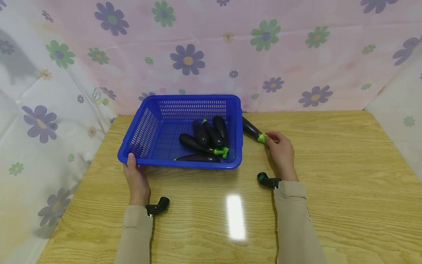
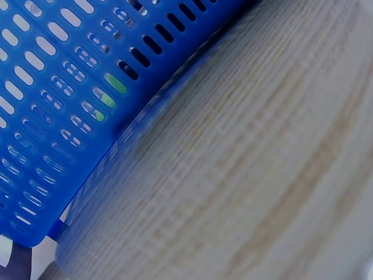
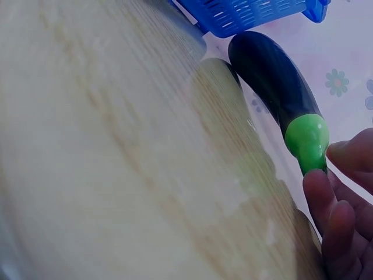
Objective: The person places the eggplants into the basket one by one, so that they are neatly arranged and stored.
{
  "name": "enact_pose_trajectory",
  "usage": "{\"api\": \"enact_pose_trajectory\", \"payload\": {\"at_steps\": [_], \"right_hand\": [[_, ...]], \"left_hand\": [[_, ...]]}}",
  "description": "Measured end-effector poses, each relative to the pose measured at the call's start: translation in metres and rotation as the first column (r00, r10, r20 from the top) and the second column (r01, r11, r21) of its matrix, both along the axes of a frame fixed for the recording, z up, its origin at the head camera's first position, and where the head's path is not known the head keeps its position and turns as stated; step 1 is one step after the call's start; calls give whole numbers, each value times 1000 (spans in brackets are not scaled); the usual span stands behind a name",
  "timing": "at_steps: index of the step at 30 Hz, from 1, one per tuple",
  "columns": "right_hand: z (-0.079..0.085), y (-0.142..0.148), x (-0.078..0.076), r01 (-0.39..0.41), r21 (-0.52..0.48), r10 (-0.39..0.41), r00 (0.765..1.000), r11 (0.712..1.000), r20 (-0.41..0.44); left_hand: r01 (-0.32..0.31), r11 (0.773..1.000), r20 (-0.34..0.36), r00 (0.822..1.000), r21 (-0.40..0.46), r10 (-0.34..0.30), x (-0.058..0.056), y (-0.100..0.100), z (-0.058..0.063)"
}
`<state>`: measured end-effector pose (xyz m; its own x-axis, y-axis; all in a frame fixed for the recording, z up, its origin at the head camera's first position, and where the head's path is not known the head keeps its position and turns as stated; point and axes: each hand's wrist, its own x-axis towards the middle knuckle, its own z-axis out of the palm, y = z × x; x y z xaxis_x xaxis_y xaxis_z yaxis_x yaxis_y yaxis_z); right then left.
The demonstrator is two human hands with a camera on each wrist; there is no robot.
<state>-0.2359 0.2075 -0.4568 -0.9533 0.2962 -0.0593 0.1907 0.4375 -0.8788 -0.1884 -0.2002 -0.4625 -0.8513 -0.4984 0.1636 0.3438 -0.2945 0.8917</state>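
Observation:
A blue plastic basket (image 1: 179, 163) with slotted walls stands on the wooden table, and several dark eggplants (image 1: 200, 134) with green stems lie inside, mostly towards its right side. At the near left corner my left hand (image 1: 136, 183) grips the rim, thumb on top and the other fingers hidden beneath. Just right of the basket, my right hand (image 1: 281, 152) pinches the green stem of another eggplant (image 1: 251, 129). In the right wrist view, thumb and fingertips meet at the stem end of this eggplant (image 3: 274, 76). The left wrist view shows the basket's slotted wall (image 2: 70, 116) but hardly any hand.
The wooden table (image 1: 343, 176) reaches in front of the basket and to its right. Behind it hangs a pink flowered cloth (image 1: 214, 80), with a pale flowered cloth at the left side. A black wrist camera (image 1: 158, 206) sits on each arm.

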Motion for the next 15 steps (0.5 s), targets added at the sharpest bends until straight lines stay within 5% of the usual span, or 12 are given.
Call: {"api": "enact_pose_trajectory", "payload": {"at_steps": [15], "right_hand": [[-5, -1, -6, 15, -12, -15, 1000, 1000, -4]], "left_hand": [[-7, 1000, -10, 1000, 2, 7, -3, 0, -1]]}}
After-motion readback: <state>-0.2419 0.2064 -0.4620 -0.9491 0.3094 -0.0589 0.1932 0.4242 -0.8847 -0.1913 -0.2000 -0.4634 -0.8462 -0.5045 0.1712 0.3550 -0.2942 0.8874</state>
